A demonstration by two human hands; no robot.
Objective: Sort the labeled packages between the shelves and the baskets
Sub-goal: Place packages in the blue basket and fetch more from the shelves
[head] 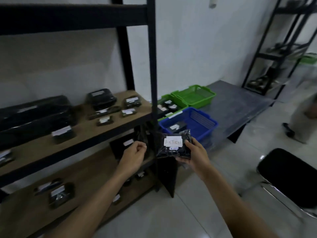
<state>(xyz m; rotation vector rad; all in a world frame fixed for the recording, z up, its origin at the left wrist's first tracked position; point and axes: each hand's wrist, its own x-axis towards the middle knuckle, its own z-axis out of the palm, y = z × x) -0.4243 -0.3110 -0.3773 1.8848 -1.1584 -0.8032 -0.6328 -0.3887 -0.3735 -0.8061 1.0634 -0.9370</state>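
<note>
A black-seated chair (289, 177) is seen low to the right of the grip, on the pale tiled floor (163, 217). A steel table (240, 103) is set beyond the grip. A black panel (169, 176) is stood just below the grip (its lean cannot be told). A blurred person (303, 115) is glimpsed far right.
</note>
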